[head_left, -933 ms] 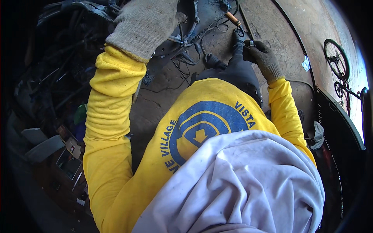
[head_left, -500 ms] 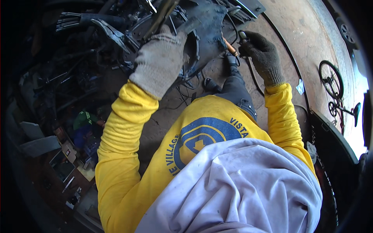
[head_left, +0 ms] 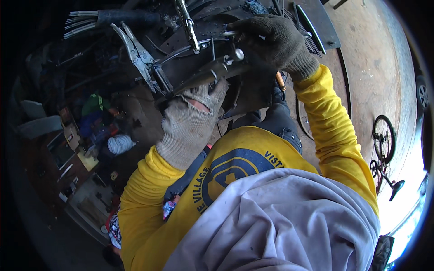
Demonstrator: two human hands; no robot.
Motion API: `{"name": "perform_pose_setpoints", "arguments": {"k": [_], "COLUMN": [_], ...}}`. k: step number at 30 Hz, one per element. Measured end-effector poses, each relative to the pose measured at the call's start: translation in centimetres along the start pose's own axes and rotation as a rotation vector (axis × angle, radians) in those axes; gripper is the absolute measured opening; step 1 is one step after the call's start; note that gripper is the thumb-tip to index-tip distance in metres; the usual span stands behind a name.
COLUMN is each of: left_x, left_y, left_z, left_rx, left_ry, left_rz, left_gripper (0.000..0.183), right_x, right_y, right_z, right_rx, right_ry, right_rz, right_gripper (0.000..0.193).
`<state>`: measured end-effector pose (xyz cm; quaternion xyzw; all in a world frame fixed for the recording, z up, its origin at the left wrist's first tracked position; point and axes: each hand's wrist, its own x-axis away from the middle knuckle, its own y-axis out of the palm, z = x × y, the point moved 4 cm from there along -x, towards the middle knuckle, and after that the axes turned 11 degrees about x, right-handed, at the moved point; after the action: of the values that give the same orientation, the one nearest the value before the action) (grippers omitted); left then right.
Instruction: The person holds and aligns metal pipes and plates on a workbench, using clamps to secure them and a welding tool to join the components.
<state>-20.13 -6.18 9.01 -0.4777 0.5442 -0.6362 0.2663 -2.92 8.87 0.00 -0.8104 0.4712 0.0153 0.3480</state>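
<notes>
My left hand (head_left: 192,119), in a light grey knit glove torn at the back, grips a dark metal tube (head_left: 210,72) from below. The tube slants up to the right and has a shiny round end. Just beyond that end is my right hand (head_left: 278,43) in a dark glove, its fingers closed on a small white stick (head_left: 229,33). The stick's kind is not clear. Left of the tube, locking pliers (head_left: 138,54) sit clamped on the metalwork. Another shiny locking clamp (head_left: 187,27) stands above the tube.
A bundle of thin rods (head_left: 81,23) lies at the far left. An orange handle (head_left: 280,81) hangs below my right wrist. A dark metal plate (head_left: 327,27) is at the upper right. One person in green (head_left: 93,105) is at the left; a bicycle (head_left: 384,140) is at the right.
My right hand has moved up and left, bringing the white stick close to the tube. My left hand has shifted down, and the tube now slants lower. The view has shifted slightly.
</notes>
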Motion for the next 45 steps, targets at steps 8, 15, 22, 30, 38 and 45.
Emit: {"name": "perform_pose_setpoints", "arguments": {"k": [8,15,22,30,38,45], "left_x": [-0.4,-0.5,-0.3,-0.3,-0.2,-0.3], "left_y": [-1.1,-0.9,-0.6,-0.3,-0.2,-0.1], "left_z": [0.4,0.1,0.0,0.2,0.6,0.6], "left_rx": [0.186,0.293,0.369,0.329,0.208,0.251], "left_ry": [-0.051,-0.083,-0.111,-0.139,-0.098,-0.117], "left_rz": [0.066,0.024,0.003,-0.080,-0.006,-0.024], "left_gripper": [0.061,0.053,0.052,0.068,0.073,0.073], "right_x": [-0.9,-1.4,-1.0,-0.1,0.1,0.1], "right_y": [1.4,1.7,1.2,2.4,3.3,3.1], "right_z": [0.9,0.8,-0.1,-1.9,-2.5,-4.4], "right_rx": [0.002,-0.006,-0.177,-0.510,-0.377,-0.275], "right_ry": [-0.108,-0.147,0.097,0.284,0.242,0.242], "right_rz": [-0.035,-0.049,-0.091,-0.481,-0.410,-0.379], "right_gripper": [0.028,0.026,0.028,0.035,0.033,0.043]}}
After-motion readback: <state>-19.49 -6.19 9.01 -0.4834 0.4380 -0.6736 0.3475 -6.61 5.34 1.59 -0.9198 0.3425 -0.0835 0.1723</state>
